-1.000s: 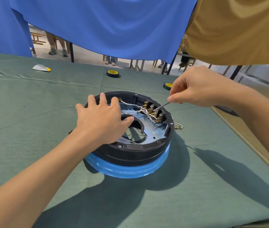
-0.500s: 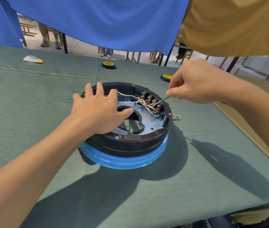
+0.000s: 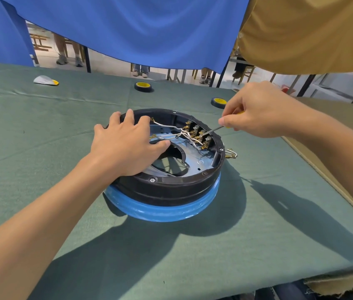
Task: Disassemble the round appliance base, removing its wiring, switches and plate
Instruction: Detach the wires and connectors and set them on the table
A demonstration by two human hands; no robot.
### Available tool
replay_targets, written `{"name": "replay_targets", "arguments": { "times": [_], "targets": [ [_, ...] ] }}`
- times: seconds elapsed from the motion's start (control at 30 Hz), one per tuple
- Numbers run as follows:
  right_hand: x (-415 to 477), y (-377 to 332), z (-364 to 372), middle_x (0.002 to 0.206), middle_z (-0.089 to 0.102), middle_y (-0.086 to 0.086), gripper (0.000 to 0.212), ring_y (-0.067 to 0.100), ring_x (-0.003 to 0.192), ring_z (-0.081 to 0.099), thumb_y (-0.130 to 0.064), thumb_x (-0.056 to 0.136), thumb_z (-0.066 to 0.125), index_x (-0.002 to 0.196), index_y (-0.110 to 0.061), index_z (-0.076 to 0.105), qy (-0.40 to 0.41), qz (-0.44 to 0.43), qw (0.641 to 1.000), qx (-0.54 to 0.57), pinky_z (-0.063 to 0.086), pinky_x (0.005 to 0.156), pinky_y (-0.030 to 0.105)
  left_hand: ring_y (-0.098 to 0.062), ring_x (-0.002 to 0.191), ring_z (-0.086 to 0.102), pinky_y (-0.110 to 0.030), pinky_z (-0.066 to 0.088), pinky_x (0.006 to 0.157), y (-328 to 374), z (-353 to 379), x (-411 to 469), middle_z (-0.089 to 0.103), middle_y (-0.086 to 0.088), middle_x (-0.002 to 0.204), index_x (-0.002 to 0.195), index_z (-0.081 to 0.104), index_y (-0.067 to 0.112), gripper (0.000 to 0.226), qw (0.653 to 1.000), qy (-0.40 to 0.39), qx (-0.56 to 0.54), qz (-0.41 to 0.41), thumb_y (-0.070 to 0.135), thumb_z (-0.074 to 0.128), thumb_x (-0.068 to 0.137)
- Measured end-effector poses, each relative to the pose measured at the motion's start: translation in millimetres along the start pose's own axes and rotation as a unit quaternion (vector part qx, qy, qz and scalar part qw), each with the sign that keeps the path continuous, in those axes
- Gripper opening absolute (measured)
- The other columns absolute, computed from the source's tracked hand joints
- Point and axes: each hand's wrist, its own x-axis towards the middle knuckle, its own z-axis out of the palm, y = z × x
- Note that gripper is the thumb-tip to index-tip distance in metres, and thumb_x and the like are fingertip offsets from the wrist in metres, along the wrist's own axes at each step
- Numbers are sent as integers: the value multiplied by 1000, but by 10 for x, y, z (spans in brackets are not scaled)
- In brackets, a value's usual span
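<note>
We see the round appliance base (image 3: 167, 187) lying near the middle of the table, open side up. It is a low black plastic drum with a smooth wall and small screws set in its rim. A glossy blue ring (image 3: 160, 211) flares out beneath it onto the cloth. Inside, a bluish sheet-metal plate (image 3: 195, 161) covers the floor, dotted with small holes and cut by a large curved opening. Thin white wires (image 3: 171, 127) with brass terminals snake across the plate to a row of dark switches (image 3: 199, 135) standing against the far-right inner wall. A few loose wire ends (image 3: 230, 153) with brass clips lie on the cloth just beside the right wall.

The left hand (image 3: 126, 146) lies flat on the near-left part of the base. Its fingers are straight and spread, with the tips at the far-left rim and the thumb stretched toward the curved opening. The right hand (image 3: 257, 111) hovers just beyond the far-right rim, thumb and fingers pinching a slim screwdriver (image 3: 213, 129) with a yellow handle. The steel shaft slants down and left so that its tip meets the switches.

The table (image 3: 41, 148) wears a dull green, felt-like cloth with soft creases, and open cloth surrounds the base on every side. Its near edge shows at the bottom right. Well behind the base lie a black tape roll (image 3: 142, 86) with a yellow core, a second tape roll (image 3: 218, 102) nearer the right hand, and a white-and-yellow object (image 3: 45, 80) far left. A blue curtain (image 3: 128, 29) and an ochre cloth (image 3: 311, 33) hang over the far edge.
</note>
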Motion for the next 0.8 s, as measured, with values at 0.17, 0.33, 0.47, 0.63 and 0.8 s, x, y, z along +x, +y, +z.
{"name": "replay_targets", "arguments": {
  "times": [0.17, 0.33, 0.47, 0.63, 0.8],
  "targets": [
    [53, 70, -25, 53, 66, -13, 16, -8, 55, 58, -34, 87, 69, 73, -27, 75, -36, 20, 998, 44, 34, 43, 9, -30, 141, 18, -56, 28, 102, 2, -18, -13, 31, -7, 149, 139, 32, 32, 78, 1000, -5, -2, 6, 79, 25, 77],
    [179, 162, -95, 60, 68, -2, 16, 14, 48, 44, -30, 84, 74, 72, -19, 77, -92, 58, 983, 145, 35, 48, 26, -32, 141, 17, -59, 28, 101, 6, -53, -10, 30, -9, 149, 141, 29, 34, 85, 999, -25, 9, 18, 83, 25, 71],
    [255, 234, -115, 58, 64, 1, 17, 13, 45, 38, -26, 83, 75, 71, -13, 77, -134, 77, 969, 192, 31, 42, 24, -34, 140, 19, -59, 29, 100, 5, -56, 11, 30, -10, 149, 141, 28, 33, 87, 999, -25, 23, 24, 84, 30, 70],
    [320, 314, -102, 51, 54, 1, 24, 10, 38, 30, -19, 87, 71, 69, -4, 74, -171, 118, 945, 255, 27, 36, 19, -37, 139, 20, -60, 30, 98, 10, -51, 39, 28, -11, 150, 143, 24, 33, 93, 998, -30, 42, 25, 85, 38, 67],
    [338, 341, -80, 56, 53, 6, 25, 10, 38, 27, -16, 90, 67, 85, 9, 69, -182, 151, 925, 297, 24, 36, 18, -37, 139, 18, -61, 30, 99, 14, -53, 46, 28, -11, 150, 143, 24, 34, 91, 999, -29, 40, 20, 84, 42, 68]
  ]
}}
